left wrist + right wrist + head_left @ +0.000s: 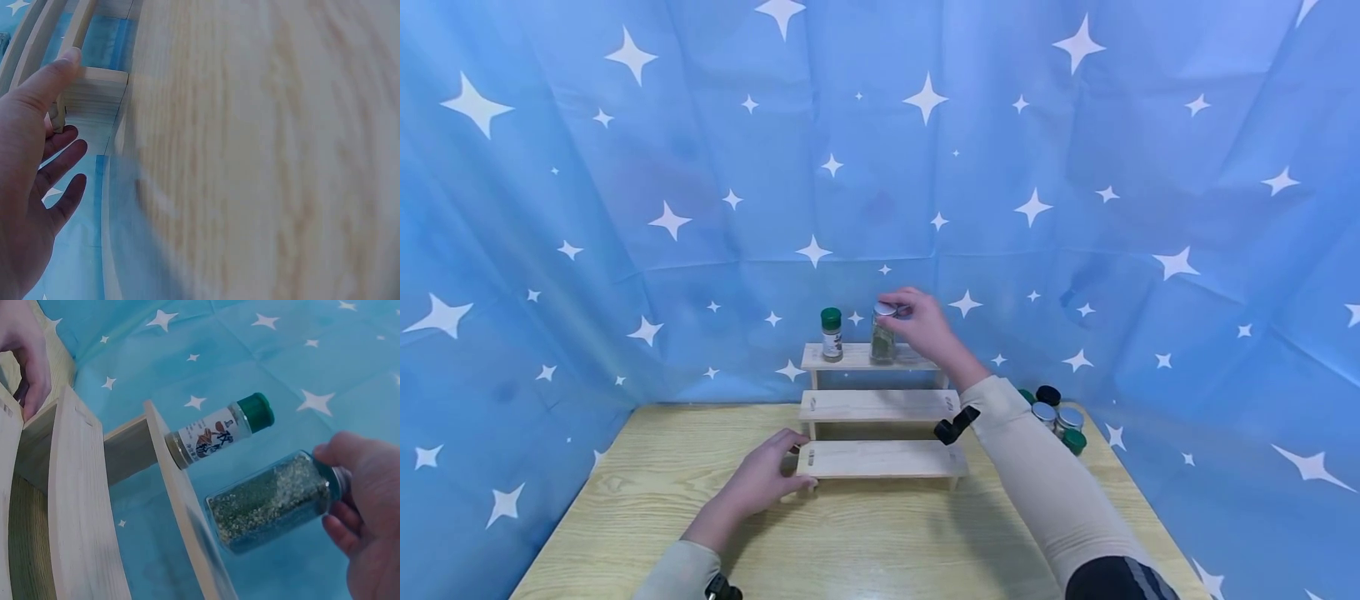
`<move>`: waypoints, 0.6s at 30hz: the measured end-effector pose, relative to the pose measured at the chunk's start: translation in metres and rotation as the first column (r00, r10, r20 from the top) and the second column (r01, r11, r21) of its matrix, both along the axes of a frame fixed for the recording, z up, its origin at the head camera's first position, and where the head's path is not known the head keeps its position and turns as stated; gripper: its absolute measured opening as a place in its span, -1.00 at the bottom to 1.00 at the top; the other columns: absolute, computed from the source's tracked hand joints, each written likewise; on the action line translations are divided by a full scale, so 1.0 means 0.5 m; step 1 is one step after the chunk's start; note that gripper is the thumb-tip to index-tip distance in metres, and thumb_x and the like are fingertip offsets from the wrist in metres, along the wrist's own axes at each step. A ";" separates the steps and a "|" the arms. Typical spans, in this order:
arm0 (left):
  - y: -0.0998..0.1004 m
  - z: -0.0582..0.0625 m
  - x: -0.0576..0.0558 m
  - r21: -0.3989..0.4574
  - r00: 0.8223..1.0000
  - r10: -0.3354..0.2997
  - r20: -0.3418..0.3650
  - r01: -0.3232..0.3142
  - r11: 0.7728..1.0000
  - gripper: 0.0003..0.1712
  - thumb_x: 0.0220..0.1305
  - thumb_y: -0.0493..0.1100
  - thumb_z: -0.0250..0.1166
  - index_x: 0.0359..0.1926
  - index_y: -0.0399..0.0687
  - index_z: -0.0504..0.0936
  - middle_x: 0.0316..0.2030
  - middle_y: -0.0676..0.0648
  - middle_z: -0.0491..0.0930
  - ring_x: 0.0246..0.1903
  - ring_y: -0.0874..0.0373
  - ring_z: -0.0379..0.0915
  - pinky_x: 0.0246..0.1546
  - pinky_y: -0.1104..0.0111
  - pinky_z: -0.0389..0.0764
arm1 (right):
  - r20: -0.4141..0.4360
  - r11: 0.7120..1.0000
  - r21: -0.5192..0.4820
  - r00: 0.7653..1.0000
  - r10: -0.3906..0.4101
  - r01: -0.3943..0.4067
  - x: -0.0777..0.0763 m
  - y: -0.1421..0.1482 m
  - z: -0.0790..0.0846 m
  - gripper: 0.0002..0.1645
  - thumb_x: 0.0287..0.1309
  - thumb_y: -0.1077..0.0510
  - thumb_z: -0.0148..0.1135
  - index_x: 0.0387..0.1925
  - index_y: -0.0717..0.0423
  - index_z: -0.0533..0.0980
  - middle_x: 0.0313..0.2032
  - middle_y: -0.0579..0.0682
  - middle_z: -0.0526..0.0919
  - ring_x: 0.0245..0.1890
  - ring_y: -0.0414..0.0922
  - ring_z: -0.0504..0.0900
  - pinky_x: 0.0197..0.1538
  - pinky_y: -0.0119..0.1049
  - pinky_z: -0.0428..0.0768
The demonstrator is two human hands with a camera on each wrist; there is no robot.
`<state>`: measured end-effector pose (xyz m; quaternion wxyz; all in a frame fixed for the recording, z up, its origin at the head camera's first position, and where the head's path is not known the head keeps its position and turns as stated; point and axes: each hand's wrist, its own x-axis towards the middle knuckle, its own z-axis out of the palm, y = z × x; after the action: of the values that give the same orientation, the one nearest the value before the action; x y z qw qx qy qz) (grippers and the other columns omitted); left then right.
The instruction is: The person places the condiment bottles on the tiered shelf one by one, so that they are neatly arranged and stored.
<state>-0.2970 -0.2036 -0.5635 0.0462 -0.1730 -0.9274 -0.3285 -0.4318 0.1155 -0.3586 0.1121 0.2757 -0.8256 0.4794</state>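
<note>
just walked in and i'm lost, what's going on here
A person's right grip holds a jar by its lid, upright at the top shelf of a three-step rack; whether its base fully rests there is hard to tell. The left grip holds the left end of the rack's lowest shelf. A green-capped bottle already stands on the top shelf, left of the jar. More containers are on the table at the right, partly hidden by the sleeve.

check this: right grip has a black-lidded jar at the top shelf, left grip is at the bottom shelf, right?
Not black: the head view shows a silver lid on the jar in the right grip at the top shelf. The left grip is at the bottom shelf, as stated.
</note>
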 end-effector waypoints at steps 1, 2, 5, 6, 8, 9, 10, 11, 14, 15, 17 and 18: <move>0.000 -0.001 0.000 0.001 1.000 -0.002 -0.001 0.002 1.000 -0.16 0.22 0.16 0.70 0.42 0.01 0.61 0.22 0.08 0.64 0.22 0.00 0.63 0.28 -0.04 0.68 | 0.001 1.000 -0.002 1.000 0.003 -0.003 -0.003 -0.002 -0.001 -0.50 0.46 0.20 0.51 0.34 0.24 0.67 0.19 0.10 0.70 0.12 0.07 0.68 0.20 0.00 0.73; 0.000 -0.001 0.000 0.000 1.000 -0.003 -0.002 0.003 1.000 -0.15 0.21 0.17 0.70 0.43 0.01 0.61 0.22 0.08 0.64 0.22 0.00 0.64 0.28 -0.04 0.68 | 0.001 1.000 -0.003 1.000 0.006 -0.006 -0.006 -0.004 -0.003 -0.50 0.45 0.21 0.50 0.34 0.25 0.67 0.20 0.10 0.70 0.12 0.07 0.68 0.21 0.00 0.73; 0.000 -0.003 -0.001 -0.004 1.000 -0.008 -0.006 0.008 1.000 -0.14 0.22 0.18 0.69 0.43 0.00 0.60 0.23 0.07 0.64 0.22 -0.02 0.64 0.27 -0.05 0.68 | 0.005 1.000 -0.014 1.000 0.016 -0.016 -0.013 -0.009 -0.007 -0.51 0.43 0.24 0.51 0.32 0.28 0.67 0.19 0.12 0.71 0.12 0.09 0.68 0.22 0.00 0.73; 0.000 -0.004 -0.001 -0.007 1.000 -0.008 -0.006 0.008 1.000 -0.14 0.22 0.19 0.69 0.43 0.00 0.60 0.23 0.07 0.64 0.22 -0.01 0.64 0.27 -0.05 0.68 | 0.006 1.000 -0.015 1.000 0.019 -0.019 -0.015 -0.010 -0.010 -0.51 0.42 0.26 0.50 0.31 0.29 0.68 0.18 0.13 0.71 0.12 0.09 0.68 0.22 -0.01 0.73; 0.000 -0.005 -0.002 -0.014 1.000 -0.003 -0.004 0.003 1.000 -0.14 0.22 0.20 0.69 0.43 0.01 0.60 0.23 0.08 0.64 0.22 0.00 0.64 0.27 -0.04 0.68 | 0.008 1.000 -0.017 1.000 0.022 -0.021 -0.019 -0.012 -0.014 -0.51 0.40 0.28 0.50 0.30 0.30 0.68 0.18 0.13 0.72 0.11 0.09 0.69 0.22 -0.04 0.73; 0.000 -0.005 -0.002 -0.015 1.000 -0.002 -0.003 0.002 1.000 -0.14 0.22 0.19 0.69 0.43 0.01 0.61 0.23 0.09 0.64 0.22 0.01 0.64 0.27 -0.03 0.68 | 0.008 1.000 -0.017 1.000 0.023 -0.023 -0.021 -0.013 -0.016 -0.52 0.40 0.28 0.50 0.30 0.30 0.68 0.18 0.14 0.72 0.11 0.09 0.69 0.22 -0.05 0.72; 0.000 -0.004 -0.002 -0.017 1.000 0.002 0.001 -0.002 1.000 -0.14 0.22 0.20 0.69 0.43 0.02 0.60 0.24 0.09 0.64 0.23 0.01 0.63 0.28 -0.02 0.68 | 0.008 1.000 -0.016 1.000 0.023 -0.023 -0.023 -0.014 -0.018 -0.52 0.39 0.29 0.50 0.29 0.30 0.68 0.18 0.14 0.72 0.11 0.09 0.68 0.22 -0.06 0.72; 0.000 -0.004 -0.002 -0.018 1.000 0.004 0.001 -0.004 1.000 -0.14 0.22 0.20 0.69 0.44 0.02 0.60 0.24 0.09 0.64 0.23 0.01 0.63 0.28 -0.02 0.67 | 0.007 1.000 -0.016 1.000 0.024 -0.024 -0.026 -0.014 -0.021 -0.52 0.40 0.30 0.49 0.29 0.31 0.68 0.18 0.14 0.72 0.12 0.09 0.68 0.22 -0.07 0.72; 0.001 -0.002 -0.002 -0.020 1.000 0.004 0.002 -0.004 1.000 -0.13 0.22 0.21 0.68 0.44 0.00 0.60 0.24 0.07 0.64 0.23 0.00 0.63 0.28 -0.04 0.67 | 0.016 0.999 -0.025 1.000 0.026 -0.025 -0.029 -0.015 -0.027 -0.53 0.42 0.29 0.48 0.31 0.29 0.68 0.20 0.14 0.71 0.13 0.09 0.68 0.23 -0.06 0.72; 0.001 -0.001 -0.003 -0.018 1.000 0.004 0.002 -0.004 1.000 -0.12 0.22 0.21 0.68 0.44 -0.01 0.60 0.24 0.07 0.64 0.23 -0.01 0.63 0.28 -0.05 0.68 | 0.019 0.999 -0.029 0.999 0.026 -0.026 -0.029 -0.016 -0.029 -0.53 0.43 0.29 0.47 0.31 0.29 0.68 0.20 0.14 0.71 0.13 0.09 0.68 0.23 -0.05 0.72; 0.001 0.000 -0.003 -0.017 1.000 0.004 0.000 -0.004 1.000 -0.13 0.22 0.20 0.68 0.44 -0.02 0.60 0.24 0.06 0.64 0.22 -0.02 0.63 0.28 -0.06 0.68 | 0.032 0.999 -0.040 0.999 0.029 -0.028 -0.028 -0.016 -0.033 -0.53 0.46 0.26 0.46 0.33 0.26 0.67 0.22 0.12 0.70 0.13 0.09 0.69 0.24 -0.03 0.72; 0.000 0.001 -0.003 -0.018 1.000 0.005 0.001 -0.005 1.000 -0.13 0.22 0.20 0.68 0.44 -0.02 0.60 0.23 0.06 0.64 0.22 -0.02 0.64 0.28 -0.06 0.68 | 0.038 0.999 -0.045 0.999 0.031 -0.030 -0.028 -0.017 -0.034 -0.53 0.47 0.25 0.45 0.34 0.25 0.67 0.22 0.11 0.69 0.13 0.09 0.69 0.24 -0.02 0.72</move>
<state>-0.2983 -0.2034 -0.5631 0.0449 -0.1708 -0.9308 -0.3201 -0.4458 0.1070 -0.3758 0.0950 0.2765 -0.8123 0.5047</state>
